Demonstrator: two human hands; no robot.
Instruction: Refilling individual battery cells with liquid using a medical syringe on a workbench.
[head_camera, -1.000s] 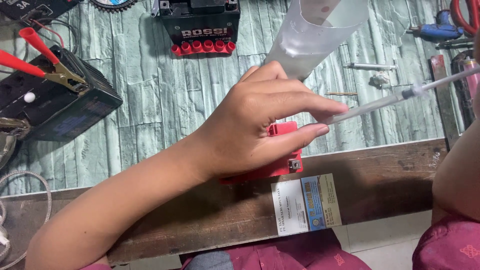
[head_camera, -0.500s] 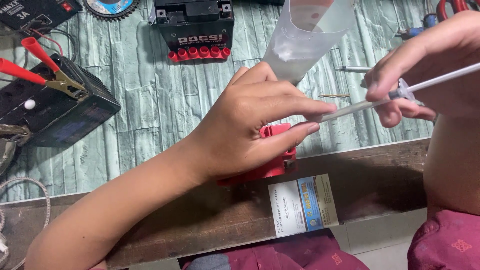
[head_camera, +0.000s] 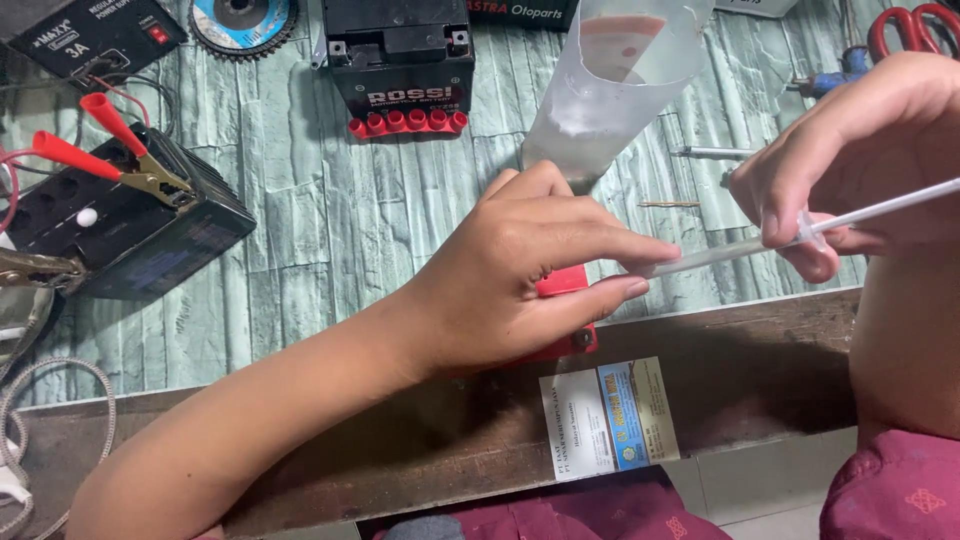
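My left hand (head_camera: 520, 290) rests on a small red-topped battery (head_camera: 562, 284) at the table's front edge. Its index finger and thumb pinch the front end of a clear syringe (head_camera: 720, 255). My right hand (head_camera: 850, 150) grips the syringe's rear end, thumb and fingers around the flange. The white plunger rod (head_camera: 890, 205) sticks out to the right. The syringe lies almost level, its tip hidden between my left fingertips. A translucent plastic container (head_camera: 610, 100) stands tilted just behind my left hand.
A black battery with a row of red caps (head_camera: 400, 60) sits at the back. At the left, another black battery (head_camera: 130, 230) has red-handled clamps (head_camera: 110, 120) on it, near a power supply (head_camera: 95, 35) and a cutting disc (head_camera: 243, 20). Red scissors (head_camera: 910, 25) lie far right.
My right hand has come in from the right and closed on the syringe's rear end. My left hand has stayed on the red-topped battery, still pinching the syringe's front.
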